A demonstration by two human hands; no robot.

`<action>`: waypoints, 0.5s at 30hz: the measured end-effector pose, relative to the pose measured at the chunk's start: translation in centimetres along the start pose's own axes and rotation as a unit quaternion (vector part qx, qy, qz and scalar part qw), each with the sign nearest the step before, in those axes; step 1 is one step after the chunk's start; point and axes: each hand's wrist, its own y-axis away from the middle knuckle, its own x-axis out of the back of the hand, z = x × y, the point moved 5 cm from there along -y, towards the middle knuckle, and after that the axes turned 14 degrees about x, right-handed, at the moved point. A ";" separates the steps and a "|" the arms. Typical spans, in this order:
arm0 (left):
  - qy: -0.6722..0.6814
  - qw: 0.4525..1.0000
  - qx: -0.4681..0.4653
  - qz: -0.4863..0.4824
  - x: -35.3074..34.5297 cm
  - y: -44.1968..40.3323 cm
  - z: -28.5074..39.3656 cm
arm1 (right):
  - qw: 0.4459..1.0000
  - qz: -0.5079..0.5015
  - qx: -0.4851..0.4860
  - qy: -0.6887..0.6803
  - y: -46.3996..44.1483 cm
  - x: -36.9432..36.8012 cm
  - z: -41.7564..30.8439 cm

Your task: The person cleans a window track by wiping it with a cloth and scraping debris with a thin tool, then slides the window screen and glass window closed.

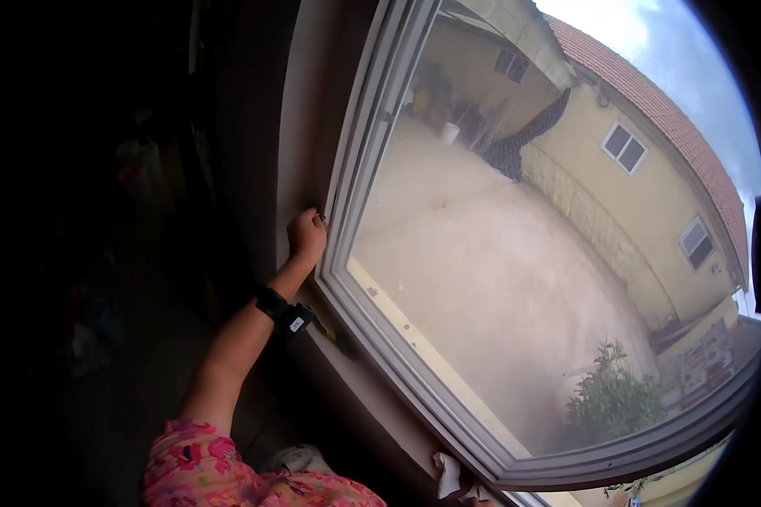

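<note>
My left hand (307, 234) is closed in a fist against the side of the window frame (353, 156). Something small and dark shows at its fingertips, too small to make out. A black band with a small dark box (294, 318) is strapped round the left wrist. At the bottom edge, a sliver of my right hand (480, 502) shows beside the lower frame, with a crumpled white cloth (447, 475) at its fingers. Most of that hand is cut off by the picture edge.
A large window pane (482, 279) fills the right side. Through it appear a paved yard, a leafy bush (615, 393) and a yellowish building (600, 177) with a tiled roof. The room on the left is very dark, its items hard to make out.
</note>
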 end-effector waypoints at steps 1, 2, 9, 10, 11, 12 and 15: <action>0.026 0.999 -0.031 0.019 0.8 -0.5 1.9 | 1.000 0.003 0.007 0.006 0.2 0.3 -0.9; 0.052 0.996 -0.062 0.036 1.9 -1.1 3.7 | 1.000 0.005 0.013 0.012 0.3 0.6 -1.9; 0.071 0.989 -0.132 -0.002 0.6 0.7 4.5 | 0.996 -0.004 -0.036 0.086 0.2 2.5 -2.1; 0.085 0.987 -0.137 -0.024 -0.4 -0.4 3.1 | 0.995 -0.008 -0.056 0.086 0.4 2.3 -1.0; 0.091 0.984 -0.148 -0.029 -1.5 -1.6 2.1 | 0.994 0.016 -0.076 0.076 0.6 2.3 -1.1; 0.083 0.981 -0.176 -0.024 -1.8 -1.2 1.6 | 0.992 0.048 -0.097 0.060 1.4 2.3 -1.3; 0.054 0.961 -0.267 0.045 -0.3 0.9 -0.6 | 0.971 0.175 -0.160 -0.015 4.9 2.4 -0.8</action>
